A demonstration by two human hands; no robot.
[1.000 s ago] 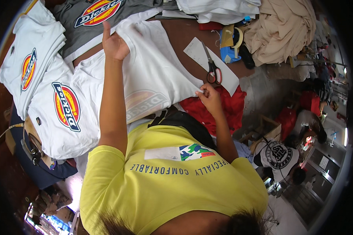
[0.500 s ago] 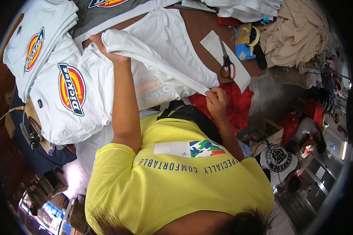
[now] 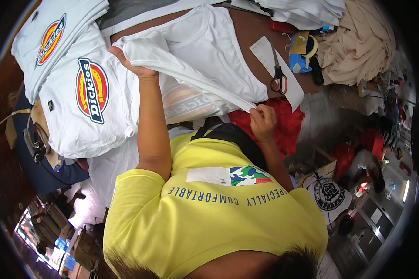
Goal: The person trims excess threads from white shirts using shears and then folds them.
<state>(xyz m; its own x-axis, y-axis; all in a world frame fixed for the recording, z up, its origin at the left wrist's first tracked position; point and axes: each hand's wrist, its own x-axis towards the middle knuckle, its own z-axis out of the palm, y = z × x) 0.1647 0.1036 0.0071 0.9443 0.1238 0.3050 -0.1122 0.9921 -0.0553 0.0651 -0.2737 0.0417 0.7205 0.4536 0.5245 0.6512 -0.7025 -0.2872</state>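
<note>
A white T-shirt point(image 3: 205, 39) lies spread in front of me, its coloured print showing faintly through the cloth. My left hand point(image 3: 137, 65) holds it at the upper left, the thumb side visible and most fingers hidden by the fabric. Low on the right, my right hand point(image 3: 264, 122) pinches the end of the same edge between closed fingers. Between the two hands that edge is stretched in a taut slanting line. Beside my left forearm rests a stack of white printed T-shirts point(image 3: 63, 125).
Scissors point(image 3: 278, 74) with dark-and-red handles lie on a paper strip point(image 3: 293, 93) on the brown tabletop point(image 3: 249, 30). Beyond are a tape roll point(image 3: 310, 49) and heaped beige cloth point(image 3: 358, 42). Red cloth point(image 3: 288, 128) hangs near my right hand. Another person point(image 3: 365, 167) is at the far right.
The whole view has shifted slightly, moving the scene to the right. The raised fold by my left hand looks flatter and looser. Both hands keep their hold on the T-shirt.
</note>
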